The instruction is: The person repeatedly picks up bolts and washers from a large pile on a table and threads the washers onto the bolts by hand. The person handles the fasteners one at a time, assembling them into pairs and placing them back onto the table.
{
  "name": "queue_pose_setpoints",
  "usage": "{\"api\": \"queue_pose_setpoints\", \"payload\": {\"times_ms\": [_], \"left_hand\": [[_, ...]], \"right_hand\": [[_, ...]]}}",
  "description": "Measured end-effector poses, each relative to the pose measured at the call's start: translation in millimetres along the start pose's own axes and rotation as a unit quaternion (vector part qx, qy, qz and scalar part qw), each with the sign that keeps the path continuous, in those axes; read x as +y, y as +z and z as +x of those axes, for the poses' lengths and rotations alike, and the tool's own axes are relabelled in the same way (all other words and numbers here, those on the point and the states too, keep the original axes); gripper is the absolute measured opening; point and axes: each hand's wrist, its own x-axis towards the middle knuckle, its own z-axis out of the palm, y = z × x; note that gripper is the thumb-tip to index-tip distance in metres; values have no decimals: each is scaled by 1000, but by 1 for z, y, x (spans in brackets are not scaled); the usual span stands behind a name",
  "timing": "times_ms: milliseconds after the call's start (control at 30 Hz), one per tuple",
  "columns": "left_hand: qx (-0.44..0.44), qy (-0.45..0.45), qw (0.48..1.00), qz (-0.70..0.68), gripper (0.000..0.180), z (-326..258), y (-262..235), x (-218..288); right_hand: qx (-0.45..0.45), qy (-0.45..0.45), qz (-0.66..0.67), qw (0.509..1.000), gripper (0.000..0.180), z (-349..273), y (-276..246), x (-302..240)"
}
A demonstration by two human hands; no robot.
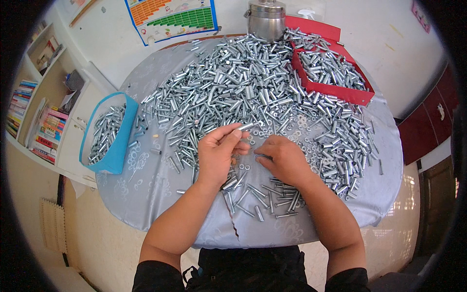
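Observation:
A shiny metal sleeve [246,127] sticks out from between the thumb and forefinger of my left hand [219,148]. To its right, my right hand [283,158] is closed in a pinch low over the table; what sits in its fingertips, if anything, is too small to make out. The fingertips of the two hands are a short way apart. Small washers [295,139] lie scattered just beyond and beside my right hand. Between my forearms are loose bolts [259,191] and a short metal sleeve [259,213].
A large heap of sleeves and bolts [233,82] covers the round cloth-covered table [165,214]. At the back right stands a red box [335,91] full of metal parts. A blue bin [119,146] with more is at the left. A steel pot [266,22] stands behind.

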Motion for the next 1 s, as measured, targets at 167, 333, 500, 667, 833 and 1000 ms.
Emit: {"api": "queue_pose_setpoints", "payload": {"times_ms": [167,333,500,667,833,1000], "left_hand": [[-12,-4,1000,3,26,-2,3,0],[-55,-23,998,-3,25,-7,5,-1],[-88,-21,996,9,25,-7,6,-5],[-94,-26,995,13,25,-6,6,-6],[-96,-34,995,17,25,-6,6,-5],[-125,-44,991,1,26,-6,6,-6]], "right_hand": [[23,-1,11,1000,11,1,3,1],[163,227,295,914,9,1,-13,-5],[162,228,416,865,13,-3,-16,1],[148,211,387,885,13,-5,-15,2],[139,231,429,862,13,-4,-19,-2],[123,232,432,863,15,-4,-23,0]]}}
